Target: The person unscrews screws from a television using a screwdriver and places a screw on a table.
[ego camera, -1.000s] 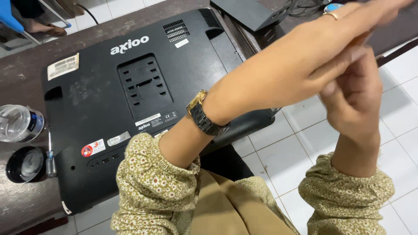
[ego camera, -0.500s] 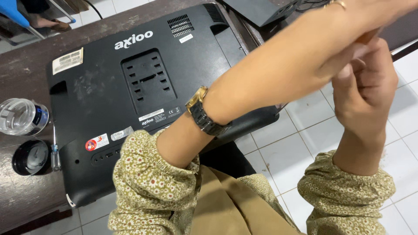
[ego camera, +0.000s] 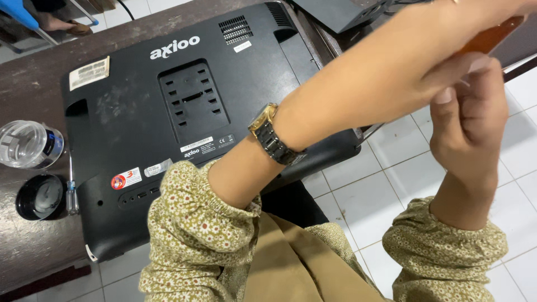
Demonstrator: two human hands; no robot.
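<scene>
An orange handle (ego camera: 491, 37) is gripped between the left hand (ego camera: 447, 61) and the clenched right hand (ego camera: 470, 126), raised over white floor tiles (ego camera: 391, 184). A black computer (ego camera: 184, 123) is laid face down on the brown table (ego camera: 33, 246), beside a bottle (ego camera: 28, 144) and screwdriver (ego camera: 71, 193).

Changes since the earlier frames:
- Left hand (ego camera: 447, 50) is sliding toward the upper right, its fingertips now leaving the picture.
- Orange-brown handle (ego camera: 489, 36) is showing more plainly above the right hand (ego camera: 470, 128) (earlier mostly covered).
- Right hand is sitting closer to the right edge.
- Black monitor back (ego camera: 184, 123) is drifting rightward in view.
</scene>
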